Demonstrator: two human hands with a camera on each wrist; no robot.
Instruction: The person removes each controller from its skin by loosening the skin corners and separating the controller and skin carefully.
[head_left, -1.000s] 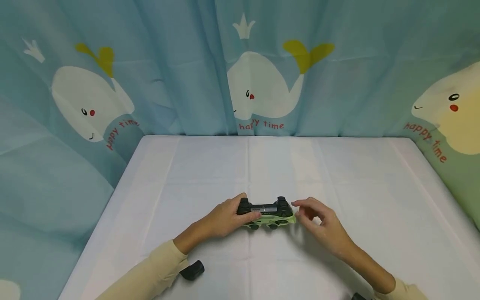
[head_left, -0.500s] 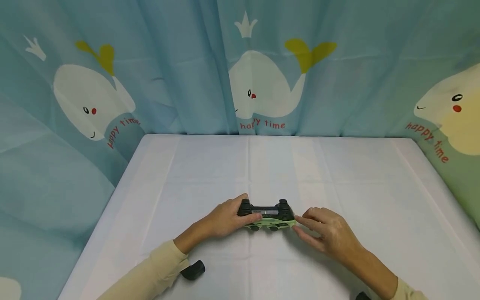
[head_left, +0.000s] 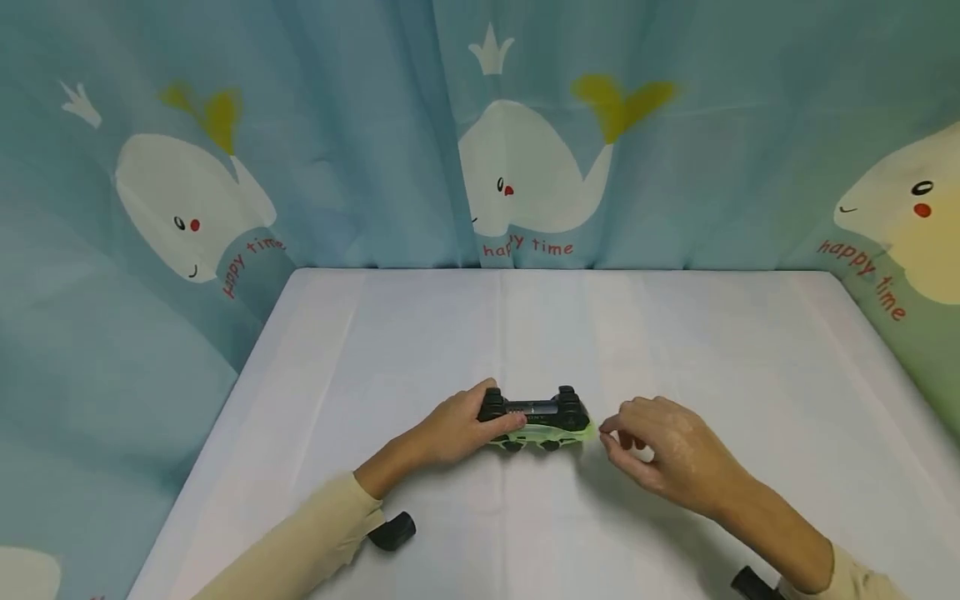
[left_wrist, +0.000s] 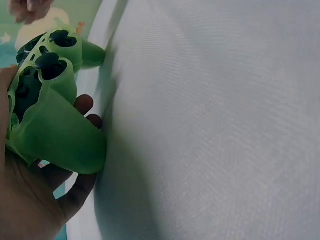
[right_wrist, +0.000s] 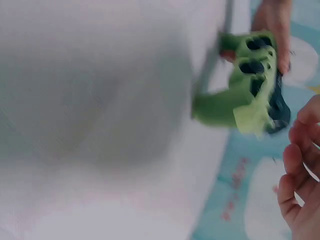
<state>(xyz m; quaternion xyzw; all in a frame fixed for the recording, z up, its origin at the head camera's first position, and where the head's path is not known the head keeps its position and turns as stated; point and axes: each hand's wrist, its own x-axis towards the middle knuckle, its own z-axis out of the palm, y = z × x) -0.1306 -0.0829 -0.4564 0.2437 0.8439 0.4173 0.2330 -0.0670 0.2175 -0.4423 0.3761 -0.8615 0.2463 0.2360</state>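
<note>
A black game controller (head_left: 573,408) in a soft green silicone cover (left_wrist: 60,132) is held over the white table, its shoulder buttons facing up in the head view. My left hand (head_left: 453,429) grips its left side, thumb across the front and fingers behind the handle. At the far end, a corner of the cover (right_wrist: 250,117) flares loose from the black shell. Just off that corner is my right hand (head_left: 675,454), fingers bent and thumb tip close to the index finger. The right wrist view shows a small gap between these fingers and the controller.
The table (head_left: 420,333) has a white, creased cloth. Behind and beside it hangs a blue-green curtain (head_left: 375,125) printed with white whales. Black wrist-worn pieces (head_left: 393,532) stick out below both sleeves.
My right hand touched the controller's right end half a second ago and has since drawn back a little to the right. The controller has risen slightly, still in my left hand.
</note>
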